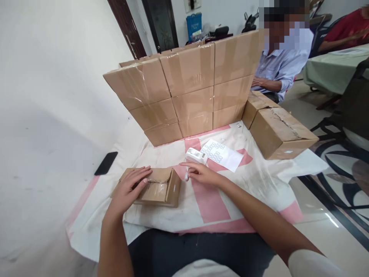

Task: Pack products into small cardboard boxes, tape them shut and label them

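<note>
My left hand (pixel 131 187) lies on top of a small closed cardboard box (pixel 158 188), fingers stretched out and thumb near its taped flap seam. Just right of the box is my right hand (pixel 201 174), its index finger pointing left. Between its thumb and curled fingers it pinches a small white label (pixel 186 176). Behind that hand sits a white handheld device (pixel 196 156), partly over a white sheet (pixel 226 156) printed with rows of small rounded outlines.
A wall of stacked, taped cardboard boxes (pixel 191 82) stands at the table's far side. More boxes (pixel 284 130) are at the right edge. A black phone (pixel 106 163) lies at left on the pink-and-white cloth (pixel 211 204). Another person (pixel 284 65) sits behind the boxes.
</note>
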Motion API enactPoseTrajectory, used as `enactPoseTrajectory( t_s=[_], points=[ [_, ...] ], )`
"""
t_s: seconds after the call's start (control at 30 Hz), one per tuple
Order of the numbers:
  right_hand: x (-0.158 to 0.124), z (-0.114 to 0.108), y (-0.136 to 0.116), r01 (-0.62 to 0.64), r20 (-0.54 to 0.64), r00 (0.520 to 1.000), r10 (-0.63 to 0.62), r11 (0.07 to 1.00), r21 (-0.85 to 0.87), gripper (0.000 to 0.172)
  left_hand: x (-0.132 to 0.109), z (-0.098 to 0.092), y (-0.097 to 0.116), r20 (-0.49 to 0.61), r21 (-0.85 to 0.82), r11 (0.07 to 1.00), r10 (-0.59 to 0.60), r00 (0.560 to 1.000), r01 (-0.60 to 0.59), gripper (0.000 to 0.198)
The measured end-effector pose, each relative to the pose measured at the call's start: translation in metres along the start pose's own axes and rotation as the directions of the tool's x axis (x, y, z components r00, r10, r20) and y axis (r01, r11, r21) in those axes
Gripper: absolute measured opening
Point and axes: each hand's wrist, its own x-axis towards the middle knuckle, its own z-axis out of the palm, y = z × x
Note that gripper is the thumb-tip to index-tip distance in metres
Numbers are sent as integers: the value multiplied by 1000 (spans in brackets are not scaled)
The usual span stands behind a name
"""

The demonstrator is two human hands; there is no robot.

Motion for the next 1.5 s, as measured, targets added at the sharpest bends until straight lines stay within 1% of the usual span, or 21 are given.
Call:
enactPoseTrajectory(
  t_s=[0.03, 0.1, 0.17, 0.27, 0.37, 0.43, 0.6, 0.83, 0.9, 1.0, 1.1, 1.4, 1.5],
  points=[
    [1, 7, 4, 3, 34, 999, -2, 1000, -24, 55, 0, 0, -1, -6, -5, 1000, 5, 1000, -5, 37],
    [3, 20, 10, 5, 76, 997, -2, 999, -43, 65, 0, 1, 2, -14, 5, 1000, 0, 1000, 0, 37],
    [4, 32, 14, 0, 90, 996, -2, 1000, 17, 70, 1, 3, 5, -27, 19, 1000, -6, 1000, 6, 36],
    [5, 47, 16, -11, 72, 997, 2, 992, 127, 80, 2, 5, 8, -43, 46, 999, 6, 999, -4, 36],
    [4, 55, 13, -45, 82, 996, 30, 980, 192, 90, 2, 6, 8, -47, 67, 998, 23, 999, -20, 36],
    [4, 58, 10, -59, 88, 995, 42, 978, 199, 93, 2, 7, 7, -47, 75, 997, 29, 998, -25, 36],
    [4, 62, 3, -64, 55, 997, 59, 993, 98, 94, 3, 8, 9, -69, 93, 995, 40, 997, -34, 36],
    [5, 60, 2, -64, 28, 998, 63, 997, 36, 90, 3, 10, 10, -85, 105, 994, 33, 996, -24, 34],
    [5, 59, 3, -60, 24, 998, 58, 996, 60, 89, 3, 10, 10, -81, 105, 994, 29, 996, -20, 34],
    [5, 60, 2, -72, 56, 996, 64, 985, 155, 91, 4, 10, 11, -79, 105, 994, 33, 996, -25, 34],
    [5, 61, 0, -96, 79, 994, 81, 975, 199, 92, 5, 10, 13, -81, 117, 993, 37, 996, -27, 34],
    [4, 61, -7, -91, 42, 995, 87, 991, 96, 90, 5, 11, 15, -100, 126, 992, 29, 995, -17, 33],
    [3, 61, -8, -102, 45, 994, 98, 989, 104, 90, 5, 12, 15, -103, 129, 991, 37, 994, -23, 32]
  ],
)
